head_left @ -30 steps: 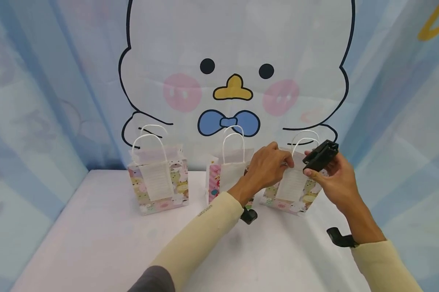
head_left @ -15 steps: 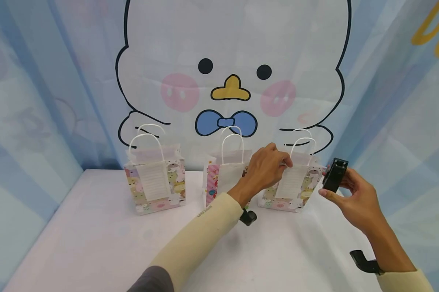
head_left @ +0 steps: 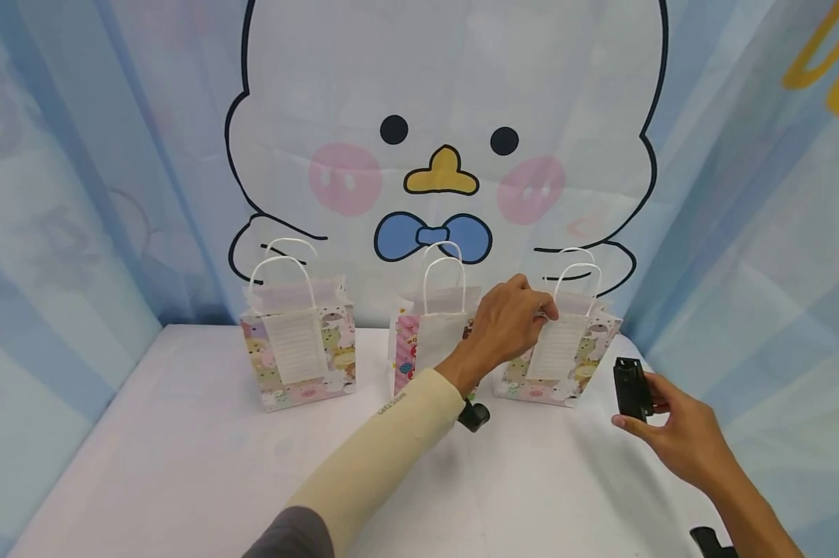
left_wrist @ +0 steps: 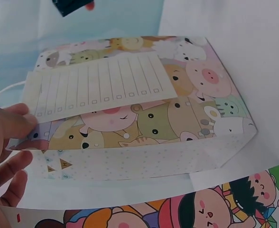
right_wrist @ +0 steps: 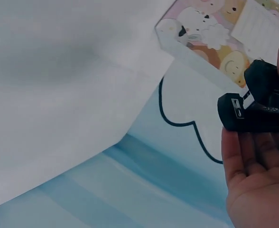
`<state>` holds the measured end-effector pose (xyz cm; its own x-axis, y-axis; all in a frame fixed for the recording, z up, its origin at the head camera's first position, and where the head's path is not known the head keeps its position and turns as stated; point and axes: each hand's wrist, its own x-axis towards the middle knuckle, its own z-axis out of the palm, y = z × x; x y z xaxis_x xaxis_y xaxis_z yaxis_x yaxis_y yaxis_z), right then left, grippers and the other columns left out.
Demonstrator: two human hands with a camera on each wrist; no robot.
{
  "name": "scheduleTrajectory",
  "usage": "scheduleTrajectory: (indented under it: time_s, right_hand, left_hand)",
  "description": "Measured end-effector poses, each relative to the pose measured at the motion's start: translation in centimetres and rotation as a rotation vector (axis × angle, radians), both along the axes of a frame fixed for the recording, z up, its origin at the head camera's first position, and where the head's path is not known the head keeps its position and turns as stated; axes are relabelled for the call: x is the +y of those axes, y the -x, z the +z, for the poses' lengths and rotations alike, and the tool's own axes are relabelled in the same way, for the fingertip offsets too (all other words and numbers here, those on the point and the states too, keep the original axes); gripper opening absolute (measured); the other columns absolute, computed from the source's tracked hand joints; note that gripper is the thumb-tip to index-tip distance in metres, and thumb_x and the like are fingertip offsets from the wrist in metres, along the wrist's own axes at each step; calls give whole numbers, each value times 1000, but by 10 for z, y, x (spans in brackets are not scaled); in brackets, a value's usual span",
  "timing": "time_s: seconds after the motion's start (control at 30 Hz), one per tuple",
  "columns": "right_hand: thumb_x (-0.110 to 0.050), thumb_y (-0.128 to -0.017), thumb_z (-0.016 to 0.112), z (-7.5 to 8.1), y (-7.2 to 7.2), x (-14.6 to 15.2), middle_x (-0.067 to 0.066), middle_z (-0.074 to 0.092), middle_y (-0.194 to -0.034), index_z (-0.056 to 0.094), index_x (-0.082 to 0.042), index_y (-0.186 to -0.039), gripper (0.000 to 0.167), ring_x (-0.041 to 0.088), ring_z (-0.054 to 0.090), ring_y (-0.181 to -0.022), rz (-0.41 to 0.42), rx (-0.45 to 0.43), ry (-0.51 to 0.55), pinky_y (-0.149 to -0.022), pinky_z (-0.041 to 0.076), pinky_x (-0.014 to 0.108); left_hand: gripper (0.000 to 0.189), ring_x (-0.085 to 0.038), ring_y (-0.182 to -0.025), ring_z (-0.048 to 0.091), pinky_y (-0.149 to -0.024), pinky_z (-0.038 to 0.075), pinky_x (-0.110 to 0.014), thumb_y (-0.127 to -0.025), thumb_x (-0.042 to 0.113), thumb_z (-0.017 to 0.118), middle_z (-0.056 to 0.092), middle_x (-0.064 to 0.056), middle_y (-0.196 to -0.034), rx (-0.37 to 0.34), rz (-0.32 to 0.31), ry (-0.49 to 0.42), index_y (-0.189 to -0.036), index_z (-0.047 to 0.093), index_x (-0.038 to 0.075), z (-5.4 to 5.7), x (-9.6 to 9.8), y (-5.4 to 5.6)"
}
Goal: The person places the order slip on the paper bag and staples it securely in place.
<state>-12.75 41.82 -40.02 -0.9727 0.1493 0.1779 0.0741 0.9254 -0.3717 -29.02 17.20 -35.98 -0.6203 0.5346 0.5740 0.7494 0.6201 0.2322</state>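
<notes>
At the right end of the row stands an animal-print paper gift bag (head_left: 596,349) with white handles. A lined checklist sheet (head_left: 557,350) lies flat against its front near the top. My left hand (head_left: 506,318) pinches the sheet's corner against the bag's rim; the left wrist view shows the thumb on the sheet (left_wrist: 101,85) and the other fingers behind the rim. My right hand (head_left: 692,438) holds a black stapler (head_left: 632,389) to the right of the bag, apart from it. In the right wrist view the stapler (right_wrist: 258,116) sits between thumb and fingers, its jaws parted.
Another animal-print bag (head_left: 343,345) with a lined sheet (head_left: 298,346) on its front stands at the left. Between them is a pink bag (head_left: 406,349), partly hidden by my left arm. The white table (head_left: 182,465) meets a printed curtain (head_left: 447,85) behind the bags.
My right hand has drawn the stapler away from the bag's top, moving right and down towards me. The left hand keeps its pinch on the sheet and bag.
</notes>
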Motion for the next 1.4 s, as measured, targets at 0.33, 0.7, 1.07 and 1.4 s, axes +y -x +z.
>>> scheduleTrajectory:
  time_s: [0.33,0.7,1.07,1.4]
  right_hand:
    - [-38,-81,92,-29,-2,7,40,61,-136,49,10,-148,93,48,65,-109,20,-193,-52,-87,57,62]
    - [-42,-75,95,-50,-8,10,34,67,-127,59,5,-142,89,46,66,-109,56,-251,-143,-84,54,59]
    - [-45,-72,95,-64,-10,10,33,69,-126,66,3,-134,84,49,65,-112,26,-316,-153,-89,53,63]
    - [-50,-70,95,-66,-10,8,35,64,-131,62,0,-140,92,49,63,-112,-11,-335,-155,-91,53,66]
  left_hand:
    - [16,-5,-89,54,-72,46,-14,-99,21,75,70,10,-93,32,-5,10,-109,84,30,0,0,2]
    - [16,-6,-92,54,-74,48,-15,-99,21,72,73,11,-90,65,-35,12,-107,84,29,1,0,1]
    - [13,-8,-100,58,-84,50,-20,-100,27,71,78,13,-94,111,-29,-3,-104,83,28,3,2,-1]
    - [14,-9,-100,55,-89,47,-19,-99,34,67,72,11,-92,186,-32,-92,-98,78,25,7,0,-5]
